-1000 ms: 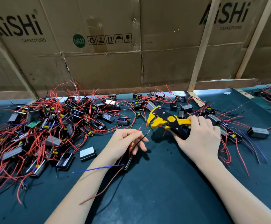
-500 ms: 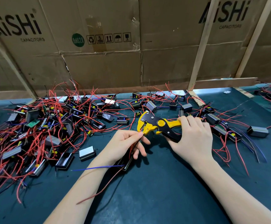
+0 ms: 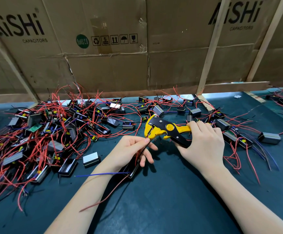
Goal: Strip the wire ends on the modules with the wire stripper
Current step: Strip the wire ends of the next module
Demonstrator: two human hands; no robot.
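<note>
My right hand [image 3: 203, 146] grips the handles of a yellow and black wire stripper [image 3: 164, 130], its jaws pointing left. My left hand [image 3: 129, 152] pinches a thin black wire [image 3: 143, 149] whose tip sits in the stripper's jaws. That wire leads down to a small black module [image 3: 130, 171] lying under my left wrist, partly hidden, with a blue wire [image 3: 102, 174] and a red wire [image 3: 107, 195] trailing from it across the dark green mat [image 3: 162, 200].
A big tangled pile of modules with red wires [image 3: 44, 137] covers the left of the mat. More modules [image 3: 238, 137] lie to the right of my right hand. Cardboard panels [image 3: 112, 65] on a wooden frame wall off the back.
The stripper has moved left and down to the wire tip held by my left hand, and its jaws now take the wire. My left hand stayed roughly in place.
</note>
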